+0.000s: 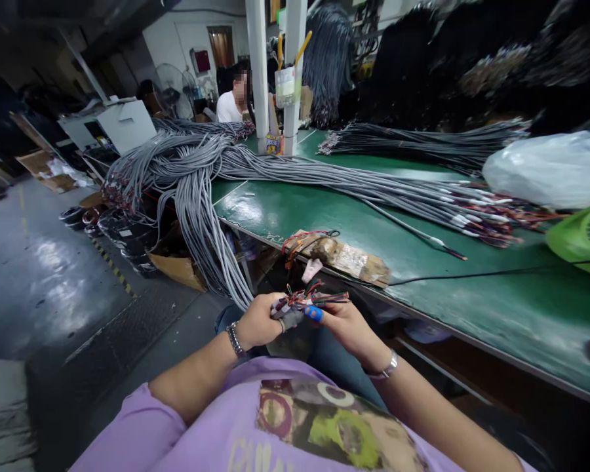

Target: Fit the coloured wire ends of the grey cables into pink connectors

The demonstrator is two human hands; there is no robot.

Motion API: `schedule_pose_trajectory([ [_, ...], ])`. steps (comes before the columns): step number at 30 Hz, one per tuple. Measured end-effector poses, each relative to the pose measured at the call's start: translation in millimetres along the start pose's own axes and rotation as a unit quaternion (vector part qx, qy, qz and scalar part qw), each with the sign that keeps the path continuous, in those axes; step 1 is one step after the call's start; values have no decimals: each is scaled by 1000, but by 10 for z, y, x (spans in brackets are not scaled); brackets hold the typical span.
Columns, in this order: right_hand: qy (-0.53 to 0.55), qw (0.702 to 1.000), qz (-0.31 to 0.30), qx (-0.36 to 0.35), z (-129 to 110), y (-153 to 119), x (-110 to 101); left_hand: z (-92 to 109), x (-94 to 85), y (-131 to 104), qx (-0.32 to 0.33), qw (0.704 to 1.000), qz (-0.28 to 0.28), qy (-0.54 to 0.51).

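My left hand [259, 321] is closed around the ends of a bunch of grey cables [231, 269], which hang off the table edge beside it. A grey wrap covers its thumb. Thin red, black and green wires [299, 300] fan out of the cable ends in front of my body. My right hand [349, 329], with a blue cover [313, 313] on one digit, pinches some of these wires from the right. Its other fingertips are partly hidden behind the wires.
Long grey cables [324, 176] lie across the green table [275, 206]. A taped wooden block [349, 259] sits at the near edge. Black cables [423, 145], a plastic bag [550, 167] and a green basket [583, 236] stand further right. Another person [230, 105] is behind the table.
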State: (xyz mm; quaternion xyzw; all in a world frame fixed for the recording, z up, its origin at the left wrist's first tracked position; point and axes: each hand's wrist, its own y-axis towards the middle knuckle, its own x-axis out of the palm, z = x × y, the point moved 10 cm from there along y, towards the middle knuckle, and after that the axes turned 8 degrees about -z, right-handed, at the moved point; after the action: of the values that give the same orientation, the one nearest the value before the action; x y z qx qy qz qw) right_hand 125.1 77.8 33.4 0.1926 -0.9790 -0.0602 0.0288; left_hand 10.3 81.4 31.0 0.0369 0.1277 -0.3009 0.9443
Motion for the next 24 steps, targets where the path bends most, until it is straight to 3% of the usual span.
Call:
schedule_pose_trajectory([
  [4,61,994,78,53,180,-71,-160,-126,58,52,-12,1000,-8,-4],
  [8,75,993,73,61,173,-42,-138,-199,94,91,-35,998,-35,-36],
  [13,54,996,48,45,-8,100,-108,54,68,221,10,996,-43,-78],
  [16,76,994,64,50,-5,115,-145,94,22,270,0,996,-16,-93],
  [20,119,985,107,64,149,16,-189,-43,-54,240,-25,990,46,-134],
  [24,135,982,104,83,333,-54,-137,-178,-107,194,-28,978,91,-185],
])
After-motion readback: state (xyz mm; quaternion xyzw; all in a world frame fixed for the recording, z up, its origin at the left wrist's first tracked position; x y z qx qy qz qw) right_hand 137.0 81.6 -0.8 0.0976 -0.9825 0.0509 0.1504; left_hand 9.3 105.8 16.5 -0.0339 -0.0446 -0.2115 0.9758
